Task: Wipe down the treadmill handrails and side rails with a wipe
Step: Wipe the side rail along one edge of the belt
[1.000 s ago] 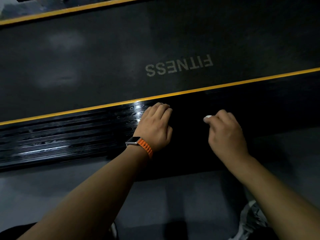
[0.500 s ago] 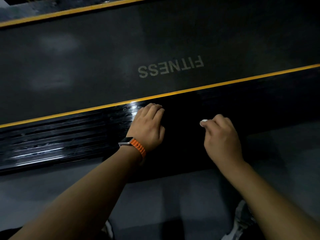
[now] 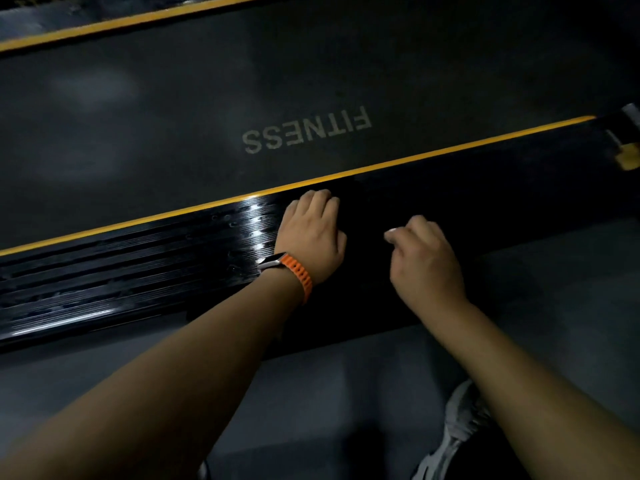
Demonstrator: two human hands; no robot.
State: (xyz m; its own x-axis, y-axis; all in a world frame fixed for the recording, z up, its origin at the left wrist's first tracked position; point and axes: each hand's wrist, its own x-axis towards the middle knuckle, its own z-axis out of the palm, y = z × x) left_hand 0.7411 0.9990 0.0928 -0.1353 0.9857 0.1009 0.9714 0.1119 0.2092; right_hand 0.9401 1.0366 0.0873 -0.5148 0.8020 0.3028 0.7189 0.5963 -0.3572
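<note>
Your left hand (image 3: pixel 311 233) and right hand (image 3: pixel 427 261) curl their fingers at the side rail (image 3: pixel 138 271), I cannot see a wipe or tell what they hold, and the shiny left part seems done, the rest not.

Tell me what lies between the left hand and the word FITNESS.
Head view: past the left hand, the yellow stripe, then bare dark belt; nothing else.

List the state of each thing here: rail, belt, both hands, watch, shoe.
Rail: glossy black, wet-looking streaks left of the left hand.
Belt: dull grey, pale smudges.
Left hand: flat on the rail, fingers pressing; no wipe shows.
Right hand: fingers curled over the rail; pale bit at one fingertip, wipe or nail unclear.
Watch: strapped on the left wrist.
Shoe: on the floor.
</note>
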